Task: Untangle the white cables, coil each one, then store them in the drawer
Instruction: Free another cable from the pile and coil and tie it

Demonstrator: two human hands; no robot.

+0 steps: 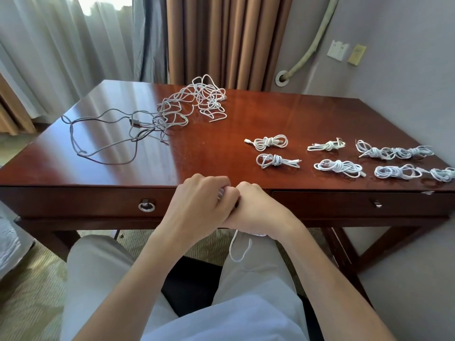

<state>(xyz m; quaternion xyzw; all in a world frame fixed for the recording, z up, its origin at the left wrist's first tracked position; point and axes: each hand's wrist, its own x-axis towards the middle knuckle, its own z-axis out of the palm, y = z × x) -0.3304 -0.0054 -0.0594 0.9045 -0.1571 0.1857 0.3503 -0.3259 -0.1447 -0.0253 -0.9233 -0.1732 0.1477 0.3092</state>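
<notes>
Evidently both hands, left (202, 205) and right (256, 210), curled tight on one white cable (237, 249) off the bench's (123, 148) front edge; dangling tail likely to unwind the coil.

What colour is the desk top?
Glossy reddish-brown wood, the desk top, seen in the head view.

On desk (221, 148): tangled cables (172, 112) rear left; coiled bundles (344, 156) in two rows, front right. Drawers (98, 203) beneath front edge.
</notes>
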